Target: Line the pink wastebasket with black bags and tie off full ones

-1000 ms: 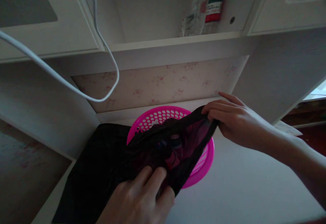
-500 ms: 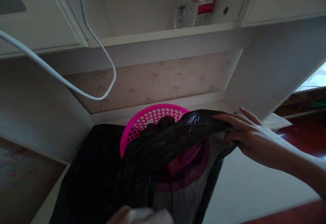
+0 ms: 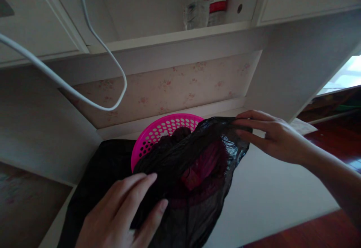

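A thin black plastic bag [image 3: 169, 161] lies over the front of a bright pink perforated basket [image 3: 153, 128]. My right hand [image 3: 275, 137] pinches the bag's far right edge between thumb and fingers, lifting it. At the bag's near left side is my left hand [image 3: 115, 210], its thumb and fingers apart with nothing plainly held between them. Something pink and crumpled [image 3: 197, 171] shows dimly inside or behind the dark film; which of the two I cannot tell. Dark bunched plastic [image 3: 180, 133] sits within the basket.
A larger black item [image 3: 98, 176] covers the white surface [image 3: 270, 199] on the left. A white cable [image 3: 64, 84] loops down in front. Overhead, a cabinet shelf [image 3: 169, 37] holds a clear bottle [image 3: 197, 13] and a red-and-green labelled bottle [image 3: 218, 0]. White side panels flank the recess.
My left hand has risen into view from the bottom edge, its fingers spreading. My right hand has shifted slightly up, and the bag's right side hangs wider. The whole view has moved a little.
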A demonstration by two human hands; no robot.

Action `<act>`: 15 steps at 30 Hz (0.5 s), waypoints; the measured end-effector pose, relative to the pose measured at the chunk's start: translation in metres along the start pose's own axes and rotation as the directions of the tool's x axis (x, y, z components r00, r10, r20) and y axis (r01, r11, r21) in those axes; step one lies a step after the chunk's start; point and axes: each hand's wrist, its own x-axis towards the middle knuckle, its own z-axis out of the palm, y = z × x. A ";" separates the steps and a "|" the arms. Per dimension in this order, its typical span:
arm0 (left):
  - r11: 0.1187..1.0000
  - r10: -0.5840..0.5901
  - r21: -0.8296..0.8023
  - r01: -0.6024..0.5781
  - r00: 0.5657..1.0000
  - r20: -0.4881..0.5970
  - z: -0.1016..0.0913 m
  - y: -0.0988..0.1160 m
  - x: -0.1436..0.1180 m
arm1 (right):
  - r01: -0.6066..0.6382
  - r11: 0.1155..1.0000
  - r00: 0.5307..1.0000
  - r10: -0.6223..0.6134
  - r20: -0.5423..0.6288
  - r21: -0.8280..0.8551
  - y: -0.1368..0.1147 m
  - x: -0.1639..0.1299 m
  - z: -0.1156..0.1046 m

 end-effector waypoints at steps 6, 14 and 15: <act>0.999 -0.027 -0.041 0.029 0.998 0.049 0.016 -0.009 0.013 | -0.020 0.977 1.000 0.022 0.007 -0.211 -0.008 0.032 0.028; 0.432 -0.691 -0.540 0.722 0.650 0.316 0.023 -0.059 0.030 | -0.284 0.959 0.941 0.283 0.187 -0.019 0.002 0.068 0.067; 0.237 -0.743 -0.619 0.749 0.550 0.381 0.026 -0.067 0.033 | -0.328 0.945 0.926 0.316 0.205 0.024 0.004 0.072 0.073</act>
